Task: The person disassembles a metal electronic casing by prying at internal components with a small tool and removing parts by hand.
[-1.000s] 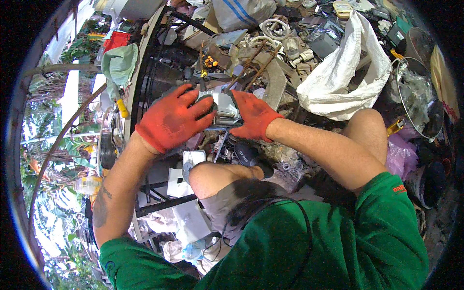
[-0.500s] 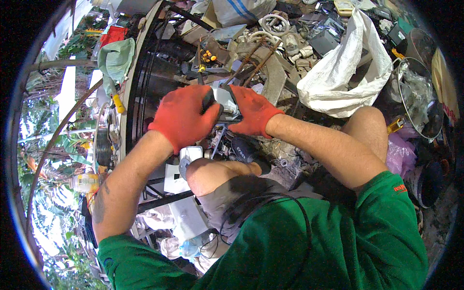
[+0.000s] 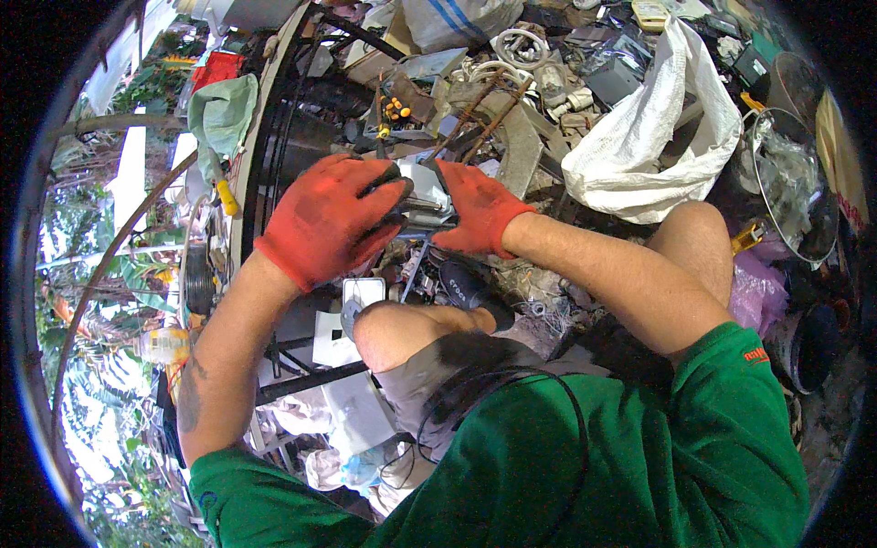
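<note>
Between my two gloved hands is a light grey, boxy casing (image 3: 427, 195) with a shiny metallic part on its near side; I cannot make out its exact kind. My right hand (image 3: 480, 208), in a red glove with dark fingertips, grips its right side. At the casing's left edge is my left hand (image 3: 340, 217), in a matching glove. Its fingers are spread and bent toward the casing, and the palm side is hidden. Just beyond the hands lies a tool with a yellow-and-black handle (image 3: 383, 131), near several small orange-yellow pieces (image 3: 395, 110).
An opened white woven sack (image 3: 603, 164) stands on the right, beside a clear container (image 3: 795, 183) with crumpled plastic. Scrap parts and a coiled white hose (image 3: 519, 47) fill the far side. A black metal frame (image 3: 315, 382) runs along the left. A pink bag (image 3: 758, 290) lies near my knee.
My left hand has drawn back slightly left, and its fingers have spread from a closed grip at the casing. My right hand and the casing stay almost in place.
</note>
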Available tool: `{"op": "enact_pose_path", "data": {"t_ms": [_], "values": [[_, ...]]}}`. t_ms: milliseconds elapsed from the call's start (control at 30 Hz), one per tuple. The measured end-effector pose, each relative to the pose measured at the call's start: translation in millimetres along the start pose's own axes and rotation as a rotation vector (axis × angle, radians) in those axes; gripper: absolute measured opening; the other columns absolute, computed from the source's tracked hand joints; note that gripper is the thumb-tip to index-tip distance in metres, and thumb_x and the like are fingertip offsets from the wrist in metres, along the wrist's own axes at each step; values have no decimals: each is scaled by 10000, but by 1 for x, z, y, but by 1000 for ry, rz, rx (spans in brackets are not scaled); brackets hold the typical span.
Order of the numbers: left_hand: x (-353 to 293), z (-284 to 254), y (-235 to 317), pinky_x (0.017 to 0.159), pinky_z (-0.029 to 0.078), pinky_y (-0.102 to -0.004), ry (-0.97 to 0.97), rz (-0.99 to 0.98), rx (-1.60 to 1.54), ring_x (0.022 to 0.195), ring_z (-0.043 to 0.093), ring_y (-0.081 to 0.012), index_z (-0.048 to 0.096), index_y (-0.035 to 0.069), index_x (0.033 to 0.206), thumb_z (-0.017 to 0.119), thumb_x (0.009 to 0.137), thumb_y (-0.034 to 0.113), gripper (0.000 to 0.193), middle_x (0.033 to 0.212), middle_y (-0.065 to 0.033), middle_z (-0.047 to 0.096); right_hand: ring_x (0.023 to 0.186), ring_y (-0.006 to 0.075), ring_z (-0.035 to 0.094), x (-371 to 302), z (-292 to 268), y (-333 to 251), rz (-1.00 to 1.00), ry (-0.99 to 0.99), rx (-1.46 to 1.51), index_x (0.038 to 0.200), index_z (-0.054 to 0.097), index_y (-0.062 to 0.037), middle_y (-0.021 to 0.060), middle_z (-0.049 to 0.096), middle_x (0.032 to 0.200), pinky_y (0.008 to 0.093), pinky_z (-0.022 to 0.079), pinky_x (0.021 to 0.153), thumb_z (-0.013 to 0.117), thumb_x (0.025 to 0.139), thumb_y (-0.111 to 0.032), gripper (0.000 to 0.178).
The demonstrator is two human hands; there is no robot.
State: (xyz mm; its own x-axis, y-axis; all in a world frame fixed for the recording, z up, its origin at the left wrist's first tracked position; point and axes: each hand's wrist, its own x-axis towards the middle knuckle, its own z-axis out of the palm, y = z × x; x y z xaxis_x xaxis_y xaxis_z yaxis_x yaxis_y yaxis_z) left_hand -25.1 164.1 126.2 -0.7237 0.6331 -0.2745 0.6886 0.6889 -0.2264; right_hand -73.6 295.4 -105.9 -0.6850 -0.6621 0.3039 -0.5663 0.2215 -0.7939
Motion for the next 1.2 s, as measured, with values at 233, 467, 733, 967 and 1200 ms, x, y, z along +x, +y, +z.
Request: {"op": "enact_pose_path", "data": {"t_ms": [233, 467, 733, 967, 1200], "values": [[9, 26, 2, 758, 534, -464, 18, -388, -129, 876, 670, -366, 675, 84, 1113, 673, 892, 242, 272, 954, -161, 679, 1338, 417, 452, 2, -3, 7, -1, 42, 1, 1483, 255, 62, 292, 441, 1436, 430, 379, 1137, 779, 721, -447, 1055], [12, 37, -5, 816, 511, -502, -115, -888, -790, 885, 662, -450, 696, -27, 973, 533, 963, 328, 391, 902, -264, 694, 1332, 418, 457, -2, -4, -4, -4, -12, 23, 1481, 264, 63, 291, 439, 1437, 426, 382, 1134, 781, 724, -435, 1043], [1, 2, 7, 1051, 450, -484, 55, -151, -60, 1204, 566, -403, 597, 57, 1243, 688, 813, 114, 444, 1356, -179, 558, 1373, 408, 418, 3, -4, 5, 33, -10, 27, 1512, 212, 48, 298, 406, 1467, 427, 347, 1157, 770, 728, -449, 1083], [3, 15, -1, 923, 525, -467, -5, -12, 62, 1031, 660, -339, 656, 117, 1155, 719, 809, 200, 362, 1223, -157, 637, 1413, 401, 372, 7, -9, 1, 62, -120, 2, 1534, 164, 50, 285, 352, 1518, 420, 323, 1176, 746, 743, -492, 1122], [29, 34, 12, 803, 551, -381, 164, -656, -500, 901, 713, -359, 683, 13, 1135, 691, 903, 228, 316, 966, -212, 723, 1424, 429, 337, 1, -5, 3, 54, -73, 26, 1547, 164, -2, 297, 336, 1517, 463, 303, 1176, 757, 742, -499, 1116]]}}
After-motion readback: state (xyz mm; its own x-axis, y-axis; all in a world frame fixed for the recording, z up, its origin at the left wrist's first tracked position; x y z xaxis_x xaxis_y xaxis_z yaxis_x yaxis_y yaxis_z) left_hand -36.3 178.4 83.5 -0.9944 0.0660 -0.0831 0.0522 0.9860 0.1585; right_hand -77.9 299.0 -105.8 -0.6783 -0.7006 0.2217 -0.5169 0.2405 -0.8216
